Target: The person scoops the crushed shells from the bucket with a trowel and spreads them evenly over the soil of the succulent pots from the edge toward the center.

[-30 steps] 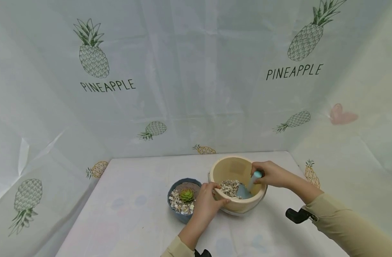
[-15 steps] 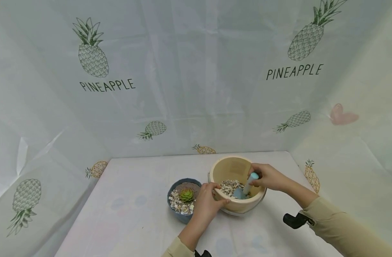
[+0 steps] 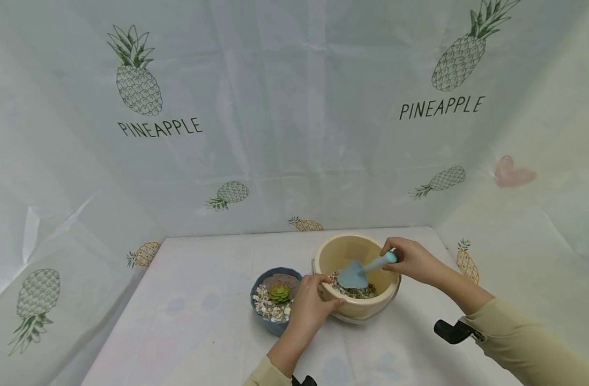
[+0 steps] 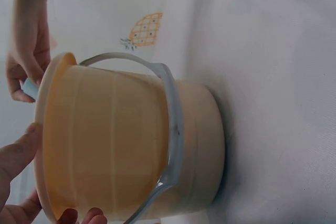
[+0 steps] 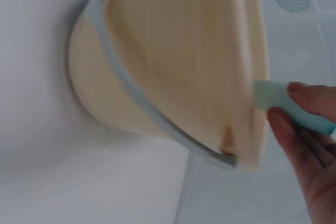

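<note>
My right hand pinches the pale blue handle of a small trowel. The trowel lies slanted inside a cream bucket, its blade pointing left over the gravel at the bottom. In the right wrist view, thumb and fingers hold the handle just outside the rim. My left hand grips the bucket's near left rim, with the thumb and fingers spread along it in the left wrist view. Just left of the bucket stands a blue pot with a green succulent and pale stones, partly behind my left hand.
The bucket's grey handle hangs down against its outer side. A white cloth covers the table. Pineapple-printed sheeting rises behind and at both sides.
The trowel first moves left into the gravel and steepens, then tips flatter with its blade lifted. My right hand shifts left, then back right and slightly up. The left hand keeps its place.
</note>
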### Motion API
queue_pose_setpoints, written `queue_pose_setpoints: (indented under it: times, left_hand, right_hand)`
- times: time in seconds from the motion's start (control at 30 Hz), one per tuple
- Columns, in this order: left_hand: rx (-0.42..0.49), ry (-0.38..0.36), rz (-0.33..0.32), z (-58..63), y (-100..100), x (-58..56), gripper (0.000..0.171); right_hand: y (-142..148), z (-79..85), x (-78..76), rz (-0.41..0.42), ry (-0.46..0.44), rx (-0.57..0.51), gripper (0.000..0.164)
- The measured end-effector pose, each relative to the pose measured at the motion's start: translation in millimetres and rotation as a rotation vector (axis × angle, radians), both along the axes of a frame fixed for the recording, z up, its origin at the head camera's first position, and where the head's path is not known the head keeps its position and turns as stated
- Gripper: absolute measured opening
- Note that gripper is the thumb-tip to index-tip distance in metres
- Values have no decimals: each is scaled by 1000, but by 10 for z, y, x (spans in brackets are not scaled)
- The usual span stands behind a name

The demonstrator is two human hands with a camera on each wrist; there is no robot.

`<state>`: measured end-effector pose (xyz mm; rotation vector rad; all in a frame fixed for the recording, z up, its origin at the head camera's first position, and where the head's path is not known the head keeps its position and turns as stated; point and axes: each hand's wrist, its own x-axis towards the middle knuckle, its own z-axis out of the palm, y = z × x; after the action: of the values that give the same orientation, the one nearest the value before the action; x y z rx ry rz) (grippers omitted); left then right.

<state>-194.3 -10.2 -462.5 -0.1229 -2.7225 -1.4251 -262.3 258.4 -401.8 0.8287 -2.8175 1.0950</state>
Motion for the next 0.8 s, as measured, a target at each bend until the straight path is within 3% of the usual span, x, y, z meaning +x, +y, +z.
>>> queue_pose_setpoints:
  times: [0.2,0.3,0.53,0.8]
  left_hand:
    - [-2,4,2,-7,-1,5,52]
    - [-8,8,1,-14,-2,9,52]
    - [-20,17,-2,-15,-9,12,53]
    - [-21,18,8,-14,-11,16,53]
  right_hand:
    - [-77,-178,22,16,172,33,26]
    - [-94,-249,18,38,204,52,26]
    - [-53,-318,-20,117,225,75,27]
    - [-54,-244,-24,217,153,100,29]
